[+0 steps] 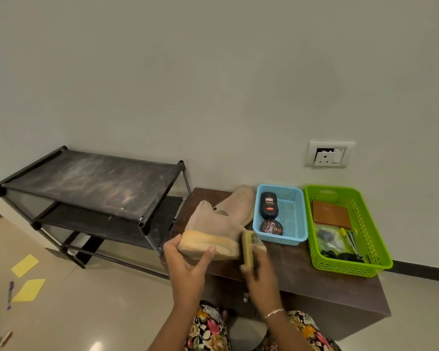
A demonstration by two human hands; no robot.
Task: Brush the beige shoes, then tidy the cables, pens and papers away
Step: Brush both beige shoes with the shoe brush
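My left hand grips a beige shoe by its pale sole, tilted on its side above the brown cabinet top. My right hand holds a shoe brush against the shoe's right end; the brush is blurred. A second beige shoe lies behind it on the cabinet. Yellow papers and pens lie scattered on the floor at the left.
A blue basket with a polish bottle and tin stands beside a green basket holding a brown wallet and dark items. A black two-tier shoe rack stands left against the wall. A wall socket is above.
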